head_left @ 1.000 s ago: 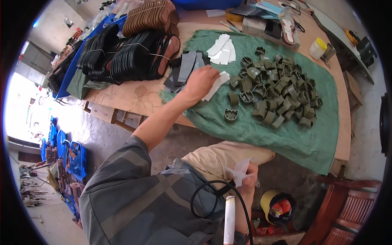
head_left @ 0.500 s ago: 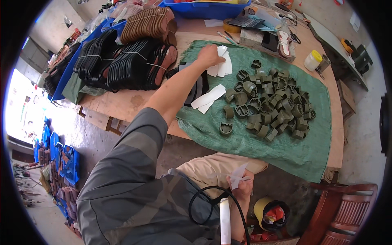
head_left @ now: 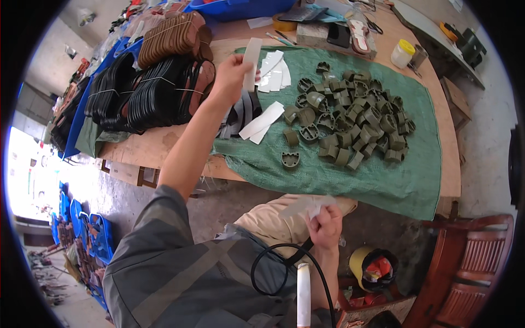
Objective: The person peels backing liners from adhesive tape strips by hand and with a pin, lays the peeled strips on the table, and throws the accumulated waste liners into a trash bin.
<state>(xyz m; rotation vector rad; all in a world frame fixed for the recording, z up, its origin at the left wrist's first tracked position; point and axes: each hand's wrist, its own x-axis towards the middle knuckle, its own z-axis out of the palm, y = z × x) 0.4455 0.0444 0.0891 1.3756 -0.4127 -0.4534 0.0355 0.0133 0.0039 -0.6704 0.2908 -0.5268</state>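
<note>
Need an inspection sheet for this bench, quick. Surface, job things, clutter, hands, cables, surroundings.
Surface: wooden table, partly covered by a wrinkled green woven sheet.
Job things: fanned white strips, two loose white strips overlapping dark strips, heaped olive-green curved pieces.
Clutter: bundled black soles and brown soles; tape roll, phone, yellow-lidded jar along the far side.
Left hand: holds a pale strip above the table.
Right hand: low, near the lap, holding translucent pieces; count unclear.
Cables: black cable, looped before the torso; ends not traceable.
Surroundings: wooden chair, yellow container, blue bins at left.
</note>
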